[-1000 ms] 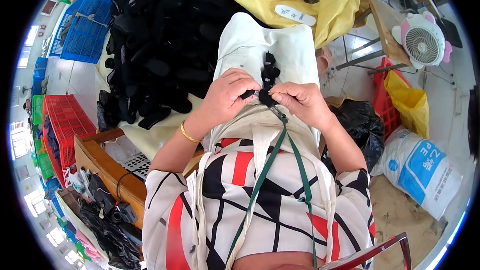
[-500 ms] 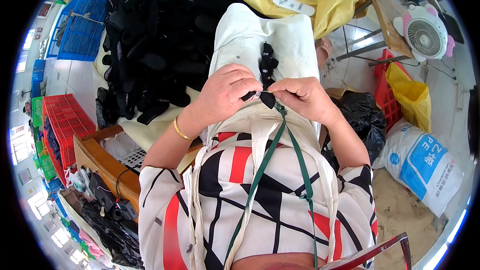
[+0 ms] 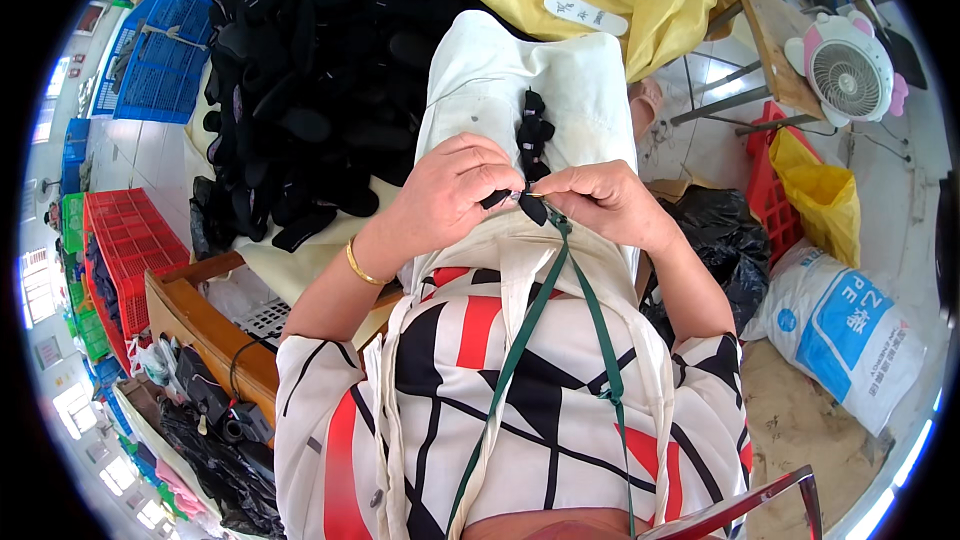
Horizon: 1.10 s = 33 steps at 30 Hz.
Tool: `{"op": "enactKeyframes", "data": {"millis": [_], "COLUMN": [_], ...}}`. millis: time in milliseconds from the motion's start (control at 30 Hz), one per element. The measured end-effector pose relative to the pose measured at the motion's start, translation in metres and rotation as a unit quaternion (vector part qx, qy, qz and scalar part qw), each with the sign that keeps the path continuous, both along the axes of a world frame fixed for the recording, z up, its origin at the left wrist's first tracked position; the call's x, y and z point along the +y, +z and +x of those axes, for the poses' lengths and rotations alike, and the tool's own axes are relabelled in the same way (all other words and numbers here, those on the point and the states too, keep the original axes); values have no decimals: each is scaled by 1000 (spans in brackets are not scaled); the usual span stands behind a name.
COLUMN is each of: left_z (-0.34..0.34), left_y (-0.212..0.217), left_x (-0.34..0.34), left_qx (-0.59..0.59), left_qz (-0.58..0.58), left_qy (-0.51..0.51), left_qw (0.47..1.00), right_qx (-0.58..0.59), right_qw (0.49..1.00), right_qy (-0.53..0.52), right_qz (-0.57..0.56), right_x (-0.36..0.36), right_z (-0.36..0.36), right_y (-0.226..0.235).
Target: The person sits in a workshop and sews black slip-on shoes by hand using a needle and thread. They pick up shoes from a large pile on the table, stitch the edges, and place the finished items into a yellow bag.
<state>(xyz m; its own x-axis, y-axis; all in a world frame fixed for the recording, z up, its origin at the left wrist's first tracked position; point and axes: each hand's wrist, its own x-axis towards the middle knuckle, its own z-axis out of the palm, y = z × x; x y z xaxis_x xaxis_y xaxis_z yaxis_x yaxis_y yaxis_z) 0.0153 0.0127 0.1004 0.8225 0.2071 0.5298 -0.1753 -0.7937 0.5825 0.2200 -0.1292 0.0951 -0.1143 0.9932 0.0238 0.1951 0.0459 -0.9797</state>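
Note:
Above my lap, my left hand (image 3: 462,190) is closed in a pinch on a small black fabric piece (image 3: 494,199). My right hand (image 3: 600,198) pinches a thin yellowish strand or tool (image 3: 534,194) whose kind is too small to tell; its tip meets the black cloth between my hands. From there a bunched strip of black fabric (image 3: 535,130) runs away over my white apron (image 3: 585,90). A green lanyard (image 3: 517,350) hangs down my front, its end close below my right fingers.
A big heap of black padded pieces (image 3: 320,60) lies at far left, by a wooden drawer (image 3: 200,325) and a red crate (image 3: 140,250). Yellow sheeting (image 3: 670,0) lies ahead. A fan (image 3: 845,70), black bag (image 3: 715,240) and white sack (image 3: 840,335) are at right.
My right fingertips have moved slightly closer to my left hand and the black cloth. The thin yellowish thing now lies against the cloth; the pinches stay closed.

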Motion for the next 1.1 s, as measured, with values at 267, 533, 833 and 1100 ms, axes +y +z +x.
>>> {"op": "enactKeyframes", "data": {"millis": [267,533,833,1100], "left_z": [-4,-4,-8,-10], "left_y": [-4,-16,-16,-24], "left_x": [-5,-6,-11,-13], "left_qx": [-4,-32,-25,-47], "left_qz": [-80,-113,-177,-179], "left_qy": [-5,-29,-16,-36], "left_qw": [997,993,984,982], "right_qx": [45,47,-22,165], "right_qw": [999,999,999,984], "right_qy": [15,3,23,19], "right_qz": [-1,9,13,-64], "right_x": [2,-2,2,4], "right_z": [-6,-13,-10,-24], "right_y": [-8,-15,-10,-16]}}
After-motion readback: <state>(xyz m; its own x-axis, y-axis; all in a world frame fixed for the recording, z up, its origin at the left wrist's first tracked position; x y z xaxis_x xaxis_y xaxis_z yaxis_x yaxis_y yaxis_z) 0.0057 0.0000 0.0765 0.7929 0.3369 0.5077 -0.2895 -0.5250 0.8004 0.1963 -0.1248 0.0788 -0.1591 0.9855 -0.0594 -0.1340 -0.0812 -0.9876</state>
